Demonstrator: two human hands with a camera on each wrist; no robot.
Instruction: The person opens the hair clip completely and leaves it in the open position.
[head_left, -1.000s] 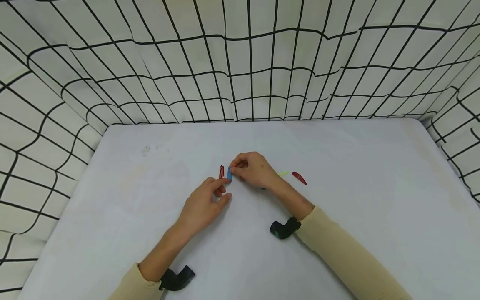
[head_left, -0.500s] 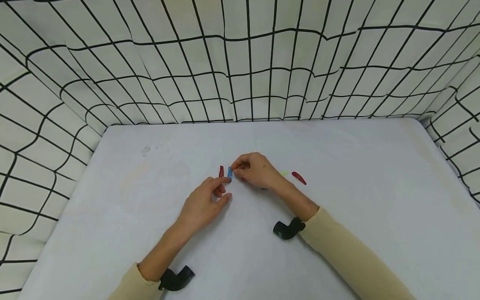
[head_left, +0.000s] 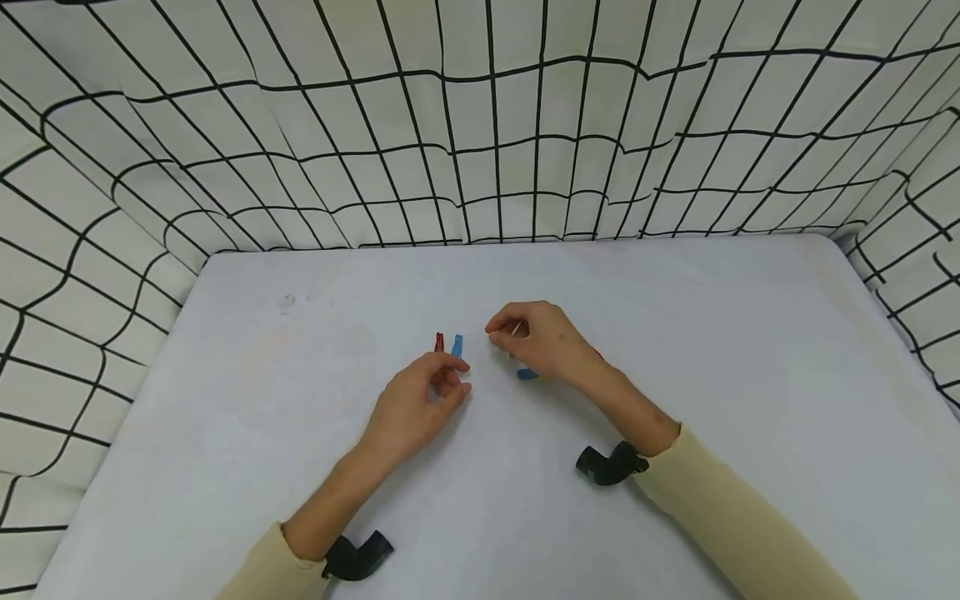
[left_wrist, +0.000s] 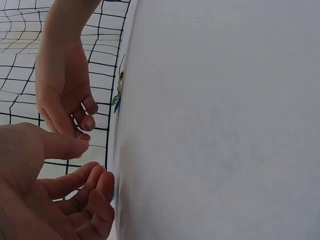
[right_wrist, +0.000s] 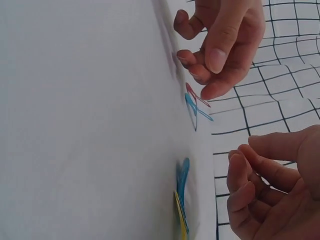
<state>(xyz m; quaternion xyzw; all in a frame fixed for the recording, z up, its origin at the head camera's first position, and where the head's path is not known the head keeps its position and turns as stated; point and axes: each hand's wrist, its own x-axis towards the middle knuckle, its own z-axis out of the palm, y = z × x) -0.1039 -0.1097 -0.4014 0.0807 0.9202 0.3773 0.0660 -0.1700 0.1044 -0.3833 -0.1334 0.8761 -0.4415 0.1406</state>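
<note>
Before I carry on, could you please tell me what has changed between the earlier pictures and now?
The right hand has moved to the right, away from the blue clip it had been at, and holds nothing that I can see. More of a second blue clip now shows beneath it. The left hand has hardly moved; the blue clip and the red clip still lie side by side.

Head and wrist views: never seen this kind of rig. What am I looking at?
No machine here, just a person's bare hands: the left grip and the right grip. The head camera looks forward and down; one camera on each wrist watches that hand, so the table looks turned on edge there. By the left grip lie a red hair clip and a blue hair clip; by the right, a second blue hair clip and a yellow hair clip. Nothing visibly held.
</note>
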